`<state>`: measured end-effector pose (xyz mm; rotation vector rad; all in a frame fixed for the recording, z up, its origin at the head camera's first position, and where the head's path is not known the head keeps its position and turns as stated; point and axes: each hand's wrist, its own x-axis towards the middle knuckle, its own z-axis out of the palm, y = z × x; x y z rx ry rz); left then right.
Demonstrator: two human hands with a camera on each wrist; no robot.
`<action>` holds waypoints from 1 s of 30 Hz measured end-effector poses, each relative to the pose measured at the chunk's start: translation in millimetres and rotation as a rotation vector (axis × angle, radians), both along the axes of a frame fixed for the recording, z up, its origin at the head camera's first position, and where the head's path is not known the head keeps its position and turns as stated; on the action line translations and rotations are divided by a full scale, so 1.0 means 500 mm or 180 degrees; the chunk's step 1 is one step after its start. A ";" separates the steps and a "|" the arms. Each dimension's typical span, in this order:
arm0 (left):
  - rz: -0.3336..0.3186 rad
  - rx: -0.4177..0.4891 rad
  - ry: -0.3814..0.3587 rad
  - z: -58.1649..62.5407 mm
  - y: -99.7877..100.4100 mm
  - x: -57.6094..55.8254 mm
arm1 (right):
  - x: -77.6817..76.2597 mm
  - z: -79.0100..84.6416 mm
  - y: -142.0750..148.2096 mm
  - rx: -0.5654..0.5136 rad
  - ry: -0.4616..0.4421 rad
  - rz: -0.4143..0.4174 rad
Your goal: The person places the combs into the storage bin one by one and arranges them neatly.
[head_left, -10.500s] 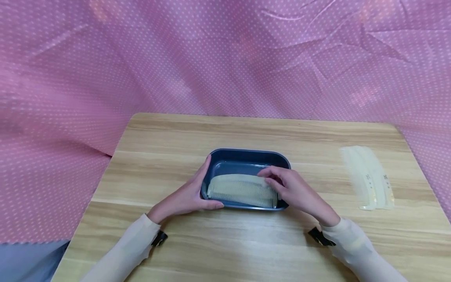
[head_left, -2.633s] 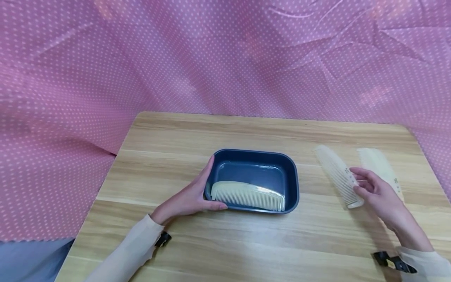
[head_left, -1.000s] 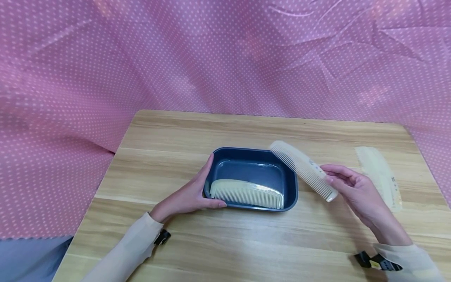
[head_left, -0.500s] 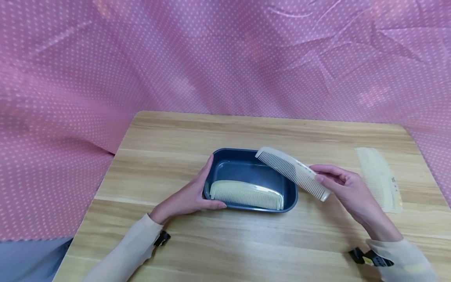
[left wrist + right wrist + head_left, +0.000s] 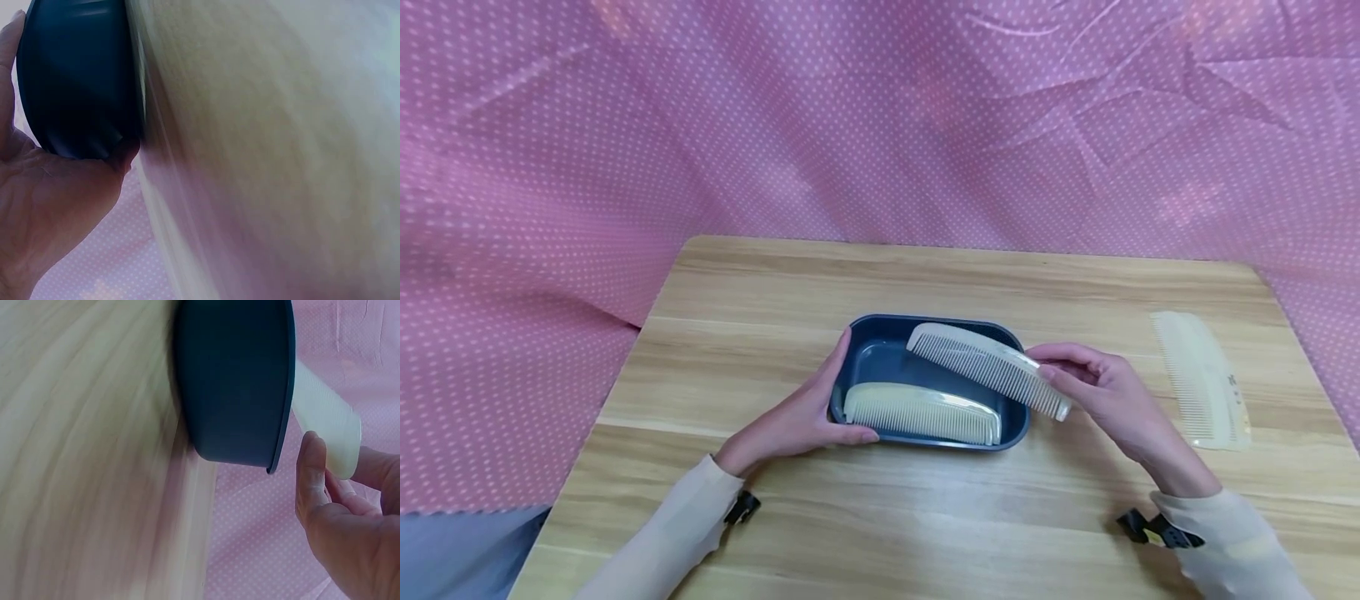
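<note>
A dark blue rectangular tray [image 5: 940,447] sits mid-table, and a cream comb [image 5: 921,412] lies along its near side, teeth toward me. My left hand [image 5: 797,417] grips the tray's left end, thumb at the near wall and fingers at the left side; the left wrist view shows the palm [image 5: 56,200] against the tray wall [image 5: 78,81]. Between thumb and fingers my right hand [image 5: 1105,396] pinches the right end of a second comb [image 5: 985,364]. That comb slants over the tray, its far end above the interior and its held end beyond the right rim.
Farther right on the wooden table [image 5: 925,533], pale combs [image 5: 1202,383] overlap closely, with small printed marks on the spine. A pink dotted cloth [image 5: 880,125] hangs behind the table's back edge.
Earlier my right hand picked a comb from the right-hand group. Over the last second it has carried that comb left, over the tray. My left hand has stayed at the tray's left end.
</note>
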<state>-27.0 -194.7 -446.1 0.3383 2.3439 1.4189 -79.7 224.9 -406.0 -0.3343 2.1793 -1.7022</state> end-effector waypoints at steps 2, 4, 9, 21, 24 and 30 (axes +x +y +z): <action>-0.0001 0.0016 -0.0008 -0.001 0.000 0.000 | 0.000 0.000 -0.005 0.0039 0.0019 0.0057; -0.0004 0.0019 -0.0015 -0.002 0.000 -0.001 | 0.001 -0.001 -0.010 0.0055 0.0025 0.0108; -0.0005 -0.0005 -0.0015 -0.002 -0.001 0.000 | 0.002 -0.005 -0.025 0.0115 0.0105 0.0233; -0.0005 -0.0001 -0.0052 -0.004 -0.003 0.000 | 0.005 -0.005 -0.058 0.0322 0.0185 0.0406; 0.0001 0.0003 -0.0049 -0.006 -0.003 0.000 | 0.005 -0.006 -0.067 0.0340 0.0217 0.0447; -0.0023 0.0018 -0.0008 -0.007 -0.003 -0.001 | 0.007 -0.008 -0.087 0.0367 0.0296 0.0502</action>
